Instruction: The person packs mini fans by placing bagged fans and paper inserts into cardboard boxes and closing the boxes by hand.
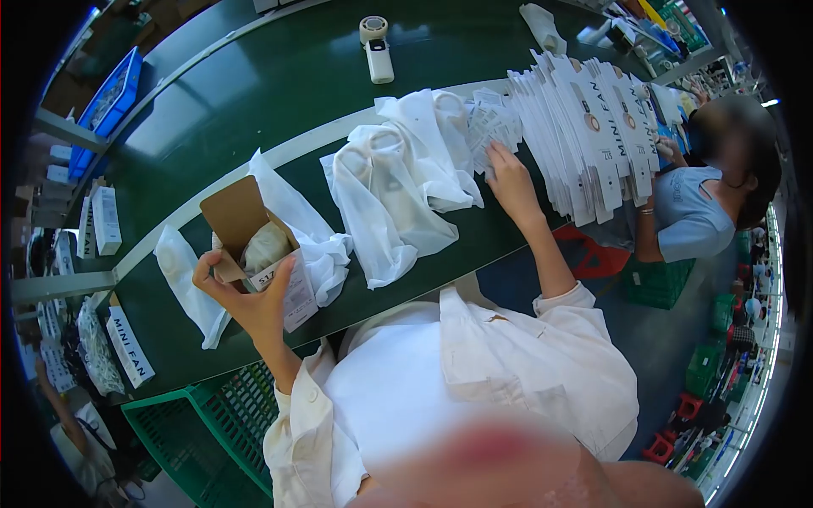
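My left hand (246, 296) is closed around a small white box (298, 296) with its brown cardboard flap (233, 216) raised. Inside the box shows a whitish wrapped item (267, 247). Over to the right, my right hand (514, 182) has its fingertips at a pile of small folded leaflets (494, 118), pinching at the pile's near edge. Between my hands lie several fans in white translucent bags (381, 186). Another white bag (318, 245) lies behind the box, and a bagged item (188, 284) is left of it.
Flattened MINI FAN boxes (584, 127) stand in a row at right. A white handheld fan (378, 52) lies farther back on the green table (279, 80). A green crate (199, 432) is below the table edge. A co-worker (699, 199) sits at right.
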### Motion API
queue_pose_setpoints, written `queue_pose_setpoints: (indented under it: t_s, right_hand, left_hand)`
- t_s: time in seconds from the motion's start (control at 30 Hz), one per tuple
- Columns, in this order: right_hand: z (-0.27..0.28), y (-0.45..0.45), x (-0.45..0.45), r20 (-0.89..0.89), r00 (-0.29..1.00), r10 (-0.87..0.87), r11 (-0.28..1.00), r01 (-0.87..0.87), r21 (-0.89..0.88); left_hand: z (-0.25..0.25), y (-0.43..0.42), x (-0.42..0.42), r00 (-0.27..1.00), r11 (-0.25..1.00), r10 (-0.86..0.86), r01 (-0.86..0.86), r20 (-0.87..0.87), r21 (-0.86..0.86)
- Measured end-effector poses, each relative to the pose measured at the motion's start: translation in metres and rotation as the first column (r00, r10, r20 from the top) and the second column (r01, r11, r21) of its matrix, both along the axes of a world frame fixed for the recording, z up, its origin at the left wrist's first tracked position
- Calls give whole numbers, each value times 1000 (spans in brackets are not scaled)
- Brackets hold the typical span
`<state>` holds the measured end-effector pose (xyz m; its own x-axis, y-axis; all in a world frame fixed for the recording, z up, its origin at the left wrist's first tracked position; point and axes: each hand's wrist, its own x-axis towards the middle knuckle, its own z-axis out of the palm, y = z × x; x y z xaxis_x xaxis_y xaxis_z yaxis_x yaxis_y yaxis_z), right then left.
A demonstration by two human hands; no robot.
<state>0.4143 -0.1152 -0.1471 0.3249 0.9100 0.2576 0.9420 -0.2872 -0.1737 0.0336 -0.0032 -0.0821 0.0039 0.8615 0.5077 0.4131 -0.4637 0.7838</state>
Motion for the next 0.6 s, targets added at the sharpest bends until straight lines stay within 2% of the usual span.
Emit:
queue_pose_setpoints:
  t_s: [0.2, 0.37, 0.53, 0.6]
  right_hand:
    - [-4, 4, 2, 19, 1000, 17, 1000, -17, -4]
    - [-3, 6, -2, 194, 979, 66, 998, -62, -26]
    - [-13, 10, 4, 131, 991, -12, 1000, 15, -23]
    - [-8, 8, 7, -56, 996, -65, 996, 69, 60]
  left_hand:
    - [-3, 3, 5, 998, 998, -24, 27, 50, -49]
    - [-8, 0, 2, 999, 999, -4, 7, 54, -39]
    - [-7, -2, 2, 1000, 1000, 10, -10, -3, -12]
    - [-8, -2, 0, 1000, 1000, -4, 4, -2, -17]
